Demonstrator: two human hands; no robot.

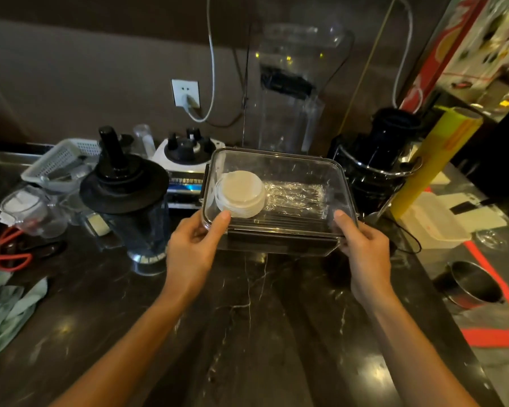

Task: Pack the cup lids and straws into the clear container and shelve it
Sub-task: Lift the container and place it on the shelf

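Observation:
The clear container (276, 160) is held above the dark marble counter, tilted so its lidded top faces me. A stack of white cup lids (240, 193) lies in its left half. A bundle of plastic-wrapped straws (296, 196) lies across its right half. My left hand (193, 245) grips the container's near left corner, thumb on top. My right hand (365, 248) grips the near right corner the same way.
A blender jug with a black lid (127, 186) stands just left of the container. A white blender base (185, 160) and a black juicer (379, 160) stand behind it. A yellow roll (432, 160) leans at right; red scissors (11, 254) and a cloth (6, 312) lie at left.

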